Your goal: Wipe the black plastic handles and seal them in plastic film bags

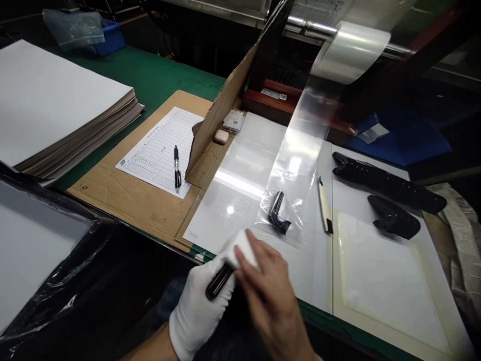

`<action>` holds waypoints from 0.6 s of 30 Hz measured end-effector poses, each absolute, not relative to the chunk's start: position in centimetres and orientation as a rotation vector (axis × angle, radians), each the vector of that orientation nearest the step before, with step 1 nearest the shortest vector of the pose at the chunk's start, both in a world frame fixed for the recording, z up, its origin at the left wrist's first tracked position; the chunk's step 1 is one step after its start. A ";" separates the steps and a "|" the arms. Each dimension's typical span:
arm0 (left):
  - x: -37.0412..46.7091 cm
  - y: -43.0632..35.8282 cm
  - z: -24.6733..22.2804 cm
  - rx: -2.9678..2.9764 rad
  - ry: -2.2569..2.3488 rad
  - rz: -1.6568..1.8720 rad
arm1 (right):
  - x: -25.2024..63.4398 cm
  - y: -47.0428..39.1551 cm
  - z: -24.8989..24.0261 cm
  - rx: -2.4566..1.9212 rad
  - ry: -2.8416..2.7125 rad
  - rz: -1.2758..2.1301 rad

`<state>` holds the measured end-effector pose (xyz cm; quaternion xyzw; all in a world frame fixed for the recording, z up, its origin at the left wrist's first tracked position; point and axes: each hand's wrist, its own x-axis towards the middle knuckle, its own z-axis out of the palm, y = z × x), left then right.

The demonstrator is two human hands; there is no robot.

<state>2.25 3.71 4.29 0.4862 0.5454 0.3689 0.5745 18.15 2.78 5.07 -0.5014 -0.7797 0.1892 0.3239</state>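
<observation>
My left hand (203,296), in a white glove, is wrapped round a glossy black handle-like part (219,282), whose rounded end shows. My bare right hand (268,281) is closed against the part's far end, slightly blurred. White fabric (244,246) lies between its fingers; whether this is a cloth or the glove's fingertips I cannot tell, and it hides the rest of the part. Just beyond my hands, a bent black part (278,213) lies in clear plastic film on the glass-topped work surface (229,220).
A roll of clear film (351,52) hangs on a metal bar, its strip (300,135) running down. Right of it lie a utility knife (324,205) and black moulded parts (391,183). Leftward are a cardboard divider (225,105), form (158,145), pen (177,168) and paper stack (63,100).
</observation>
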 end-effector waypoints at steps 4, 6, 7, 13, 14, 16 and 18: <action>2.3 3.6 4.2 1.163 1.208 0.877 | 17.6 2.5 4.9 -1.354 -1.984 0.438; 2.2 3.5 4.2 1.168 1.192 0.890 | 17.6 2.5 4.9 -1.353 -1.978 0.461; 2.1 3.5 4.2 1.195 1.201 0.896 | 17.8 2.6 4.9 -1.388 -1.956 0.507; 0.6 3.5 4.2 1.080 1.265 0.990 | 17.6 4.4 5.2 -1.493 -1.788 0.675; 0.6 3.5 4.2 1.059 1.307 1.016 | 16.8 4.9 5.5 -1.495 -1.741 0.692; 0.9 3.5 4.5 1.050 1.400 1.051 | 14.9 5.9 6.2 -1.519 -1.634 0.692; 1.4 3.5 4.8 1.033 1.518 1.095 | 13.1 6.7 6.7 -1.556 -1.537 0.661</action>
